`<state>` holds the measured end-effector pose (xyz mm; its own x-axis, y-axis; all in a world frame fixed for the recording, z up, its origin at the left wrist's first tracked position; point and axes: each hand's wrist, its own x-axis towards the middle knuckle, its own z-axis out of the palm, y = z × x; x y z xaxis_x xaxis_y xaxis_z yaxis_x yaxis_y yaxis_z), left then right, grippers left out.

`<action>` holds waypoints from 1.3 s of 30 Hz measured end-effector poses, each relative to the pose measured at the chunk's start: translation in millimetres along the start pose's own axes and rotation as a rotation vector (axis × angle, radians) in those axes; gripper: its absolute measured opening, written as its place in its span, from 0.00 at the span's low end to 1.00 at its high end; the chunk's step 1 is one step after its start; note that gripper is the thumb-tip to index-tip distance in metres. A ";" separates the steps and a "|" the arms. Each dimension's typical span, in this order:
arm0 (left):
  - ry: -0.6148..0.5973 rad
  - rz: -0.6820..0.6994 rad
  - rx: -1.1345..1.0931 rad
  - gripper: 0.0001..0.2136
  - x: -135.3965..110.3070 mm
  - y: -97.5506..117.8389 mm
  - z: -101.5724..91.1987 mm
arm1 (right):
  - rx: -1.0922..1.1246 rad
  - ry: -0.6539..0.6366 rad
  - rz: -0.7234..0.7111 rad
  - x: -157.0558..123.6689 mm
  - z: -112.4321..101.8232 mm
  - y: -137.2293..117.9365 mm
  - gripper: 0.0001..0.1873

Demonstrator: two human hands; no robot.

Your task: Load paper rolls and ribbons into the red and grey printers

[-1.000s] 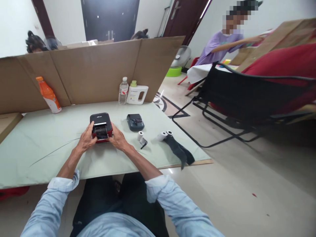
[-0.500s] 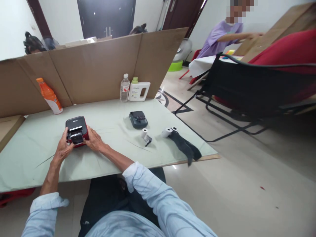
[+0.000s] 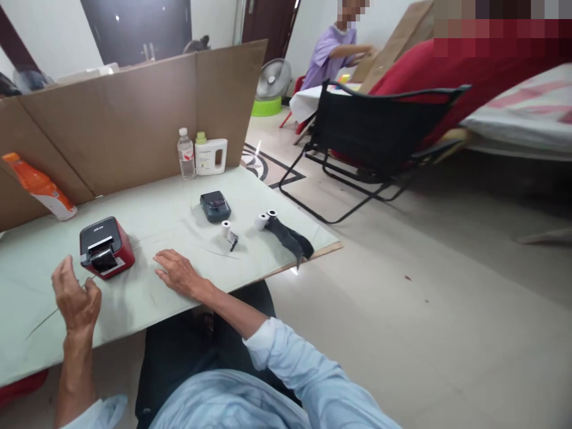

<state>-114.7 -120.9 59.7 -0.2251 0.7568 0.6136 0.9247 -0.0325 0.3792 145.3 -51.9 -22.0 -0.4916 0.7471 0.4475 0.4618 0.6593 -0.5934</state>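
Head view: cardboard panel point(image 3: 143, 119) stands behind red printer point(image 3: 108, 245).

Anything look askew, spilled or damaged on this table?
Nothing looks clearly spilled or broken. The dark strips by the white rolls lie loose, trailing to the near edge of the table, which looks untidy. The orange bottle appears slanted, but so does the cardboard panel's fold, so the lens may cause that.

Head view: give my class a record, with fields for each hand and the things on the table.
Left hand: open, beside the red printer
Right hand: open, apart from the printer
Dark device: on the table, right of the printer
White rolls: one by the device, two farther right
Orange bottle: in front of the cardboard
Clear bottle: beside the white jug
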 end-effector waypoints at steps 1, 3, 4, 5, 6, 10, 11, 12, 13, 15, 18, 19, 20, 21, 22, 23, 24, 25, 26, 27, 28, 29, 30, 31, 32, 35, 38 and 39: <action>0.047 0.025 0.023 0.36 -1.1 11.6 -2.1 | -0.007 0.020 0.010 -7.2 -6.6 2.6 0.15; 0.104 0.082 0.025 0.31 -1.7 37.1 -1.1 | -0.013 0.068 0.031 -21.0 -19.3 8.2 0.12; 0.092 0.122 0.005 0.28 -1.2 50.2 2.1 | -0.016 0.093 0.040 -27.7 -25.5 11.2 0.10; 0.064 0.168 -0.021 0.26 -0.1 62.9 7.1 | -0.019 0.118 0.044 -34.2 -31.8 14.2 0.09; 0.022 0.219 -0.047 0.23 1.4 74.8 13.5 | -0.022 0.144 0.045 -40.7 -38.3 17.2 0.09; -0.290 0.438 -0.088 0.17 8.1 111.0 46.3 | -0.018 0.270 0.062 -66.0 -68.1 28.2 0.11; -0.380 0.481 -0.082 0.17 9.5 117.1 54.5 | -0.016 0.315 0.076 -71.9 -76.2 31.2 0.12; -0.464 0.515 -0.071 0.17 11.0 122.2 62.0 | -0.017 0.366 0.093 -77.5 -84.3 34.3 0.13; -0.538 0.541 -0.057 0.17 12.5 126.6 68.9 | -0.022 0.425 0.114 -82.6 -92.2 37.9 0.13; -0.649 0.575 -0.029 0.17 16.0 134.1 80.5 | -0.049 0.559 0.164 -91.0 -106.4 46.7 0.13; -0.725 0.618 0.004 0.17 22.7 144.2 94.1 | -0.096 0.724 0.250 -98.0 -121.0 63.5 0.18; -0.737 0.635 0.011 0.17 25.0 147.5 98.2 | -0.101 0.737 0.277 -98.9 -123.7 69.5 0.22; -0.749 0.652 0.017 0.17 27.1 150.7 102.1 | -0.100 0.724 0.302 -99.3 -125.3 75.3 0.25; -0.763 0.667 0.022 0.17 28.8 153.8 106.1 | -0.094 0.692 0.324 -99.4 -126.0 80.7 0.25; -0.777 0.678 0.026 0.17 30.1 156.8 110.0 | -0.087 0.649 0.342 -99.3 -125.9 85.6 0.24; -0.789 0.683 0.027 0.18 30.8 159.4 114.1 | -0.080 0.605 0.357 -99.2 -125.2 89.7 0.21; -0.800 0.685 0.028 0.18 31.0 161.8 118.2 | -0.072 0.568 0.367 -99.2 -124.1 93.1 0.17; -0.808 0.684 0.027 0.18 31.0 163.8 122.4 | -0.064 0.541 0.374 -99.3 -123.0 95.7 0.13; -0.815 0.681 0.025 0.18 30.7 165.6 126.6 | -0.055 0.523 0.377 -99.5 -122.0 97.5 0.08; -0.822 0.679 0.022 0.18 30.7 167.1 130.9 | -0.045 0.513 0.378 -99.8 -121.3 98.7 0.04; -0.831 0.677 0.020 0.18 31.1 168.6 135.2 | -0.037 0.509 0.377 -100.1 -120.8 99.5 0.01; -0.840 0.674 0.019 0.19 32.3 170.2 139.5 | -0.030 0.508 0.374 -100.4 -120.6 99.9 0.03; -0.842 0.670 0.016 0.19 34.5 172.1 144.0 | -0.025 0.509 0.369 -100.6 -120.7 100.1 0.06; -0.836 0.663 0.008 0.19 37.9 174.5 148.7 | -0.022 0.511 0.364 -100.7 -120.8 100.1 0.07; -0.821 0.650 -0.007 0.20 42.6 177.5 153.8 | -0.020 0.512 0.361 -100.9 -120.9 100.0 0.08; -0.741 0.587 -0.081 0.24 64.2 190.1 172.5 | -0.012 0.524 0.363 -102.1 -120.5 99.0 0.05; -0.711 0.505 -0.175 0.35 90.2 203.8 196.7 | 0.021 0.560 0.368 -104.7 -120.5 96.8 0.06; -0.722 0.476 -0.212 0.40 97.6 207.3 205.4 | 0.039 0.577 0.369 -105.0 -121.1 96.1 0.10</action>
<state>118.1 80.4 55.9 0.4829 0.8569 0.1802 0.7785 -0.5143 0.3598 330.7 -56.7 -45.0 0.1698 0.8552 0.4897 0.4910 0.3575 -0.7945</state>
